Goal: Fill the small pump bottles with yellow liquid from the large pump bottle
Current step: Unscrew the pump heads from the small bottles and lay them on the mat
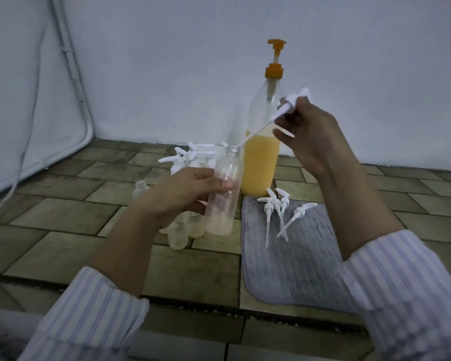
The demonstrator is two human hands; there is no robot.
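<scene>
- Small pump bottles (185, 155) with white pump heads already fitted stand in a cluster at the back left, just beside the large pump bottle; whether they hold liquid cannot be told from this view.
- One uncapped small bottle (140, 188) stands alone on the tiled floor (63, 217), left of the person's left wrist.
- Several more open small bottles (179, 234) sit below the left hand, each seemingly with a little pale yellow at the bottom, and with no pumps on them.
- The left hand (190, 191) is curled round a clear bottle (224, 188), holding it tilted off the floor; it looks nearly empty, with only a faint yellowish tint low down.
- The large pump bottle (261, 142), with its orange pump, stands upright just behind that bottle, roughly half full of yellow liquid.
- The right hand (310, 131) pinches a white pump head (288, 105), whose dip tube slants down to the mouth of the held bottle; whether it is going in or coming out cannot be told.
- Three loose pump heads (279, 207) lie on the grey mat (292, 269) at the right.
- Judged from this, the task is partway: some bottles appear capped, while several open bottles and loose pumps remain to be dealt with.
</scene>
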